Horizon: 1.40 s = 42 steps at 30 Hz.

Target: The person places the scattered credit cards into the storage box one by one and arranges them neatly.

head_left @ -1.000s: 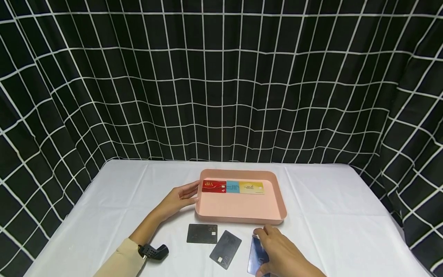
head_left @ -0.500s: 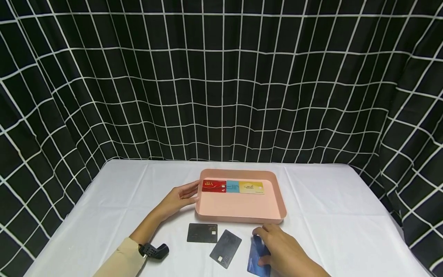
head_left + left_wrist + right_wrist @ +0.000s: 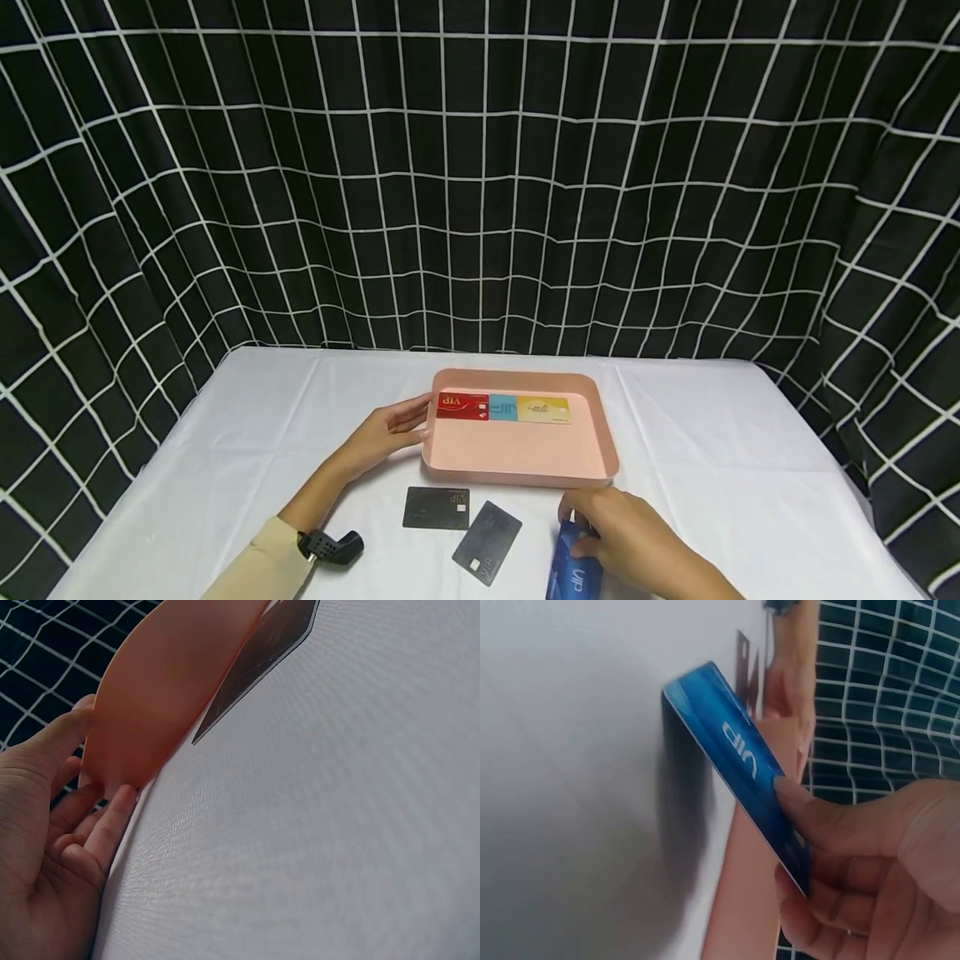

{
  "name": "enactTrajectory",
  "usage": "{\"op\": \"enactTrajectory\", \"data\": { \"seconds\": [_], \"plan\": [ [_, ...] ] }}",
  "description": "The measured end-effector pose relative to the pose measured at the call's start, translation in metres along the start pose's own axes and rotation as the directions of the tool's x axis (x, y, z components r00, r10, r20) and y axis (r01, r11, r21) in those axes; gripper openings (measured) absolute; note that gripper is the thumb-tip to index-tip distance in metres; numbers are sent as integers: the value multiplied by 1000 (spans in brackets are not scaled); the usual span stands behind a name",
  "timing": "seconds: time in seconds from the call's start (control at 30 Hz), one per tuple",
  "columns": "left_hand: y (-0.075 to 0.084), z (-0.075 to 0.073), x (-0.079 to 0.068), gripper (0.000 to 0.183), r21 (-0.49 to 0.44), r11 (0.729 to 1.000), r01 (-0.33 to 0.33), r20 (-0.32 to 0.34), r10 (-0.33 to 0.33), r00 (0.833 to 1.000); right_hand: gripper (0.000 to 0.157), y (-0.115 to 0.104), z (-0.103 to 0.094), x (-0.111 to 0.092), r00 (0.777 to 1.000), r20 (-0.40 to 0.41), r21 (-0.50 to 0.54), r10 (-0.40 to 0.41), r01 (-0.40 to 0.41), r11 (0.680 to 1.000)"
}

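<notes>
My left hand (image 3: 382,433) holds the left end of a pink tray (image 3: 517,457). In the left wrist view its thumb lies at the rim and other fingers curl at the lower wall. Just in front of the tray, my right hand (image 3: 626,529) pinches a blue VIP card (image 3: 727,742), thumb on the printed face and fingers behind. The card tilts over the white cloth and casts a shadow there. Along the tray's far side lie a red VIP card (image 3: 462,407), a light blue card (image 3: 502,407) and a yellow card (image 3: 543,410) in a row.
Two dark VIP cards lie before the tray: a black card (image 3: 437,508) set crosswise and a grey card (image 3: 487,542) at a slant. A black wrist device (image 3: 330,547) sits on the left wrist. A black gridded curtain (image 3: 480,183) hangs behind the white table (image 3: 720,433).
My right hand has shifted slightly to the right with the blue card, which is now tilted up with its VIP lettering showing. The left hand keeps its place on the tray.
</notes>
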<state>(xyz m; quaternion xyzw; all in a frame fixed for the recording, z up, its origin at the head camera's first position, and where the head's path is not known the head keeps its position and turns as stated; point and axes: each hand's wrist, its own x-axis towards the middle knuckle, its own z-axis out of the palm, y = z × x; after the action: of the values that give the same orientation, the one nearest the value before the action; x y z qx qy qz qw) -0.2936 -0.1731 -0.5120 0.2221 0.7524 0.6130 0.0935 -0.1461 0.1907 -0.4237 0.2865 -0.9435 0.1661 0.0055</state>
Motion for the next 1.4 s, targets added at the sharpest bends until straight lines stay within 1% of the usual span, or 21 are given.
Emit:
{"op": "enactTrajectory", "data": {
  "seconds": [0.2,0.33,0.43,0.6,0.67,0.77,0.93,1.07,1.13,1.23,1.33,1.4],
  "plan": [
    [-1,1,-2,68,1,1000,4,3,-4,1000,29,2,-6,-2,996,65,46,-55,52,998],
    [-4,2,-3,68,6,1000,11,7,-11,1000,23,4,-7,-3,988,119,82,-100,90,993],
    [-5,2,-3,67,6,1000,2,12,-2,1000,20,6,-9,-3,982,151,109,-112,96,989],
    [-4,2,-2,68,16,1000,3,2,-3,1000,20,8,-14,-3,976,158,128,-149,129,983],
    [-3,1,-2,68,20,1000,7,-6,-7,1000,21,10,-16,-2,972,162,157,-168,143,977],
    [-3,0,-2,68,22,1000,7,-11,-7,1000,21,12,-18,-1,967,178,209,-180,141,968],
    [-2,0,-1,68,21,1000,18,-10,-17,1000,19,16,-21,1,957,205,281,-207,145,949],
    [0,0,0,68,20,1000,3,-4,-3,1000,18,18,-23,2,950,206,334,-235,157,929],
    [0,0,0,68,23,1000,-6,-5,6,1000,17,19,-24,2,952,193,353,-238,159,922],
    [-1,-1,1,68,17,1000,-11,0,11,1000,13,20,-25,2,958,181,398,-221,134,908],
    [-1,-1,1,68,7,1000,-6,4,6,1000,8,22,-25,2,964,182,471,-195,88,877],
    [-1,-1,1,68,2,1000,-10,5,10,1000,7,23,-25,2,966,176,515,-187,72,854]
  ]
}}
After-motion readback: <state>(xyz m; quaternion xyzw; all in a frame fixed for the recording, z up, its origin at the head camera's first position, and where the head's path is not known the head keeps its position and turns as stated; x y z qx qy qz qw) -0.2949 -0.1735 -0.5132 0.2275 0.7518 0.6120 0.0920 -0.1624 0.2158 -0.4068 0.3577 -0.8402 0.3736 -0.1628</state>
